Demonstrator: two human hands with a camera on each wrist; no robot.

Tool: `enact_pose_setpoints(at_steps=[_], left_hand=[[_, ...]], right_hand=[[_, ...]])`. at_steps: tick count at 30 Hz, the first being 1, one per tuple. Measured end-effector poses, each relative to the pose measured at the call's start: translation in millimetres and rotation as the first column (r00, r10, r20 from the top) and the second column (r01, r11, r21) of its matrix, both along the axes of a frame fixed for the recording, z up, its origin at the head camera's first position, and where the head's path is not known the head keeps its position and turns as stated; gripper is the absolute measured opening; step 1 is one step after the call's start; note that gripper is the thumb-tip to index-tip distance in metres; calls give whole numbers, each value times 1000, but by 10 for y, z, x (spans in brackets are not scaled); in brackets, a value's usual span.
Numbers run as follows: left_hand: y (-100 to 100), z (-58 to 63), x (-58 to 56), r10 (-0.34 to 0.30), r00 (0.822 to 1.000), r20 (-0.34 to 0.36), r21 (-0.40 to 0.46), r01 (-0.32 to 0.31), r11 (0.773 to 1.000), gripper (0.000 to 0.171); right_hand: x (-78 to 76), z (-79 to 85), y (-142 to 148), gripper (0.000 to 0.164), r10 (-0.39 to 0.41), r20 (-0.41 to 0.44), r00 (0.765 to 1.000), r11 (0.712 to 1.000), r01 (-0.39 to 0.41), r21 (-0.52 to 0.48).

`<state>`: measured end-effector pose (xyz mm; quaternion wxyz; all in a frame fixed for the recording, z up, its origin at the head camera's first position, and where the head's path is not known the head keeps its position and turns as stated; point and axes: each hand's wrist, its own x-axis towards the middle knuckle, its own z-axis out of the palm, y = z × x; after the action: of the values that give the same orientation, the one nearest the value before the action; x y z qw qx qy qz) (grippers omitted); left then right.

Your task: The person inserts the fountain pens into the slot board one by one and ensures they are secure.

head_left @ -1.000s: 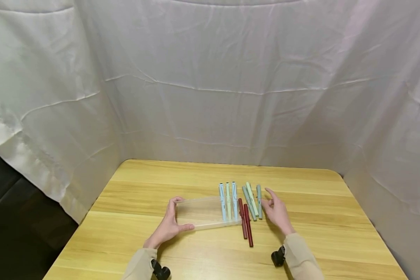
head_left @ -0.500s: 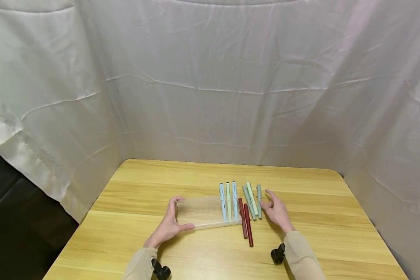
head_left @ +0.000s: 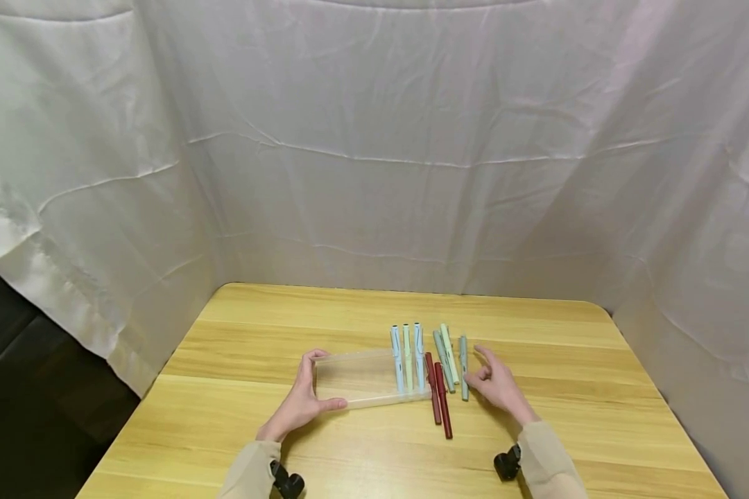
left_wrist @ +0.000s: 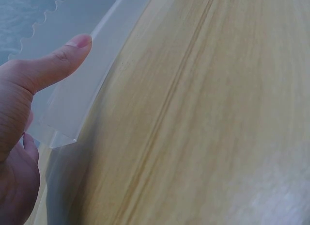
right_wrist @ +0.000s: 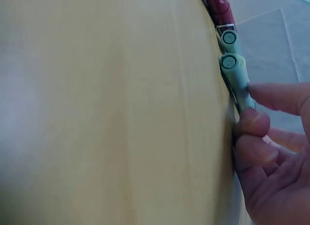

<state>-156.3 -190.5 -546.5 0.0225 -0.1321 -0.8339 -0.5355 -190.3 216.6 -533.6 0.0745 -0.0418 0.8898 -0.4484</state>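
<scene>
In the head view my left hand (head_left: 302, 402) holds the left end of a clear plastic pen rack (head_left: 356, 400), thumb along its front edge. Scalloped notches show on the rack in the left wrist view. Two light-blue pens (head_left: 419, 353) and a pale-green pen (head_left: 407, 357) lie side by side across its right part. My right hand (head_left: 498, 382) has its fingertips at a grey-green capped pen (head_left: 464, 367), which lies on the table; in the right wrist view the fingers close on this pen (right_wrist: 237, 82). Part of it is hidden behind them.
Two dark-red pens (head_left: 443, 409) lie at the rack's right end, nearer my body. Between them and my right hand are a pale-green pen (head_left: 449, 355) and another grey-green pen (head_left: 442, 360), touching. Pale curtains (head_left: 374, 208) surround the wooden table (head_left: 537, 326).
My right hand has shifted slightly toward my body, and the grey-green pen has slid the same way, apart from its neighbours. The left hand and rack stay put.
</scene>
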Motion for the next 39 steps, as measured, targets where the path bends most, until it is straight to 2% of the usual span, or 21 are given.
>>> enact_pose_setpoints(at_steps=[3, 6, 13, 18, 23, 29, 39], left_hand=[[-7, 7, -1, 1, 1000, 18, 6, -1, 1000, 96], [-10, 12, -2, 3, 1000, 30, 7, -3, 1000, 97], [-9, -5, 1, 4, 1000, 1, -6, -4, 1000, 97], [-7, -17, -2, 11, 1000, -11, -14, -11, 1000, 96], [-4, -6, 3, 8, 1000, -4, -10, -8, 1000, 97], [-4, 11, 11, 4, 1000, 7, -2, -4, 1000, 96], [1, 8, 9, 4, 1000, 28, 10, -5, 1000, 96]], right_hand=[[27, 20, 18, 76, 29, 22, 999, 999, -29, -22], [6, 27, 26, 75, 25, 14, 1000, 999, -25, -22], [-139, -1, 1, 65, -44, -59, 997, 995, 49, 85], [-207, -16, -55, 68, -65, -49, 997, 988, 71, 141], [-185, 0, -86, 67, -37, -53, 998, 994, 42, 105], [-76, 39, -36, 67, 14, -39, 999, 997, -11, 70], [-108, 37, -44, 74, 11, -29, 1000, 988, -6, 153]])
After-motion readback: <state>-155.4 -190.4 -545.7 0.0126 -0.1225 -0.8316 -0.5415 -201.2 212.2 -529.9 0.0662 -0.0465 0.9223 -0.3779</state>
